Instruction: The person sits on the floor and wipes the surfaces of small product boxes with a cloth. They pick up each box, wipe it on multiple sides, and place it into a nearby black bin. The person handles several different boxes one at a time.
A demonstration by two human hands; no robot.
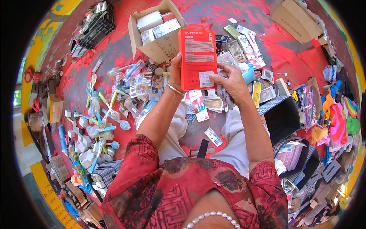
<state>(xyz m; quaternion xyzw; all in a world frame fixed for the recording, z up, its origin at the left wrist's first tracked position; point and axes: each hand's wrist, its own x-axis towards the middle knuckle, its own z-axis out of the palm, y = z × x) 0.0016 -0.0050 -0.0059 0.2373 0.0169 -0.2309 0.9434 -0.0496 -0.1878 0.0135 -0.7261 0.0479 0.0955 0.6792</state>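
Observation:
A red cardboard package box with a hang tab is held up in front of me, its printed back with a white label facing me. My left hand is closed round the box's left edge. My right hand grips a crumpled grey cloth, which hangs below its fingers, while its thumb and fingertips touch the box's lower right edge. Below the box lies a pink and white earphone package, partly covered by it. A smaller blue and white package rests on the floor between my legs.
An open carton with white boxes stands beyond my left hand. Brushes and small white boxes are heaped at left. Phone cases lie beyond my right hand. Dark bins stand at right, beside colourful plastic. Another carton sits far right.

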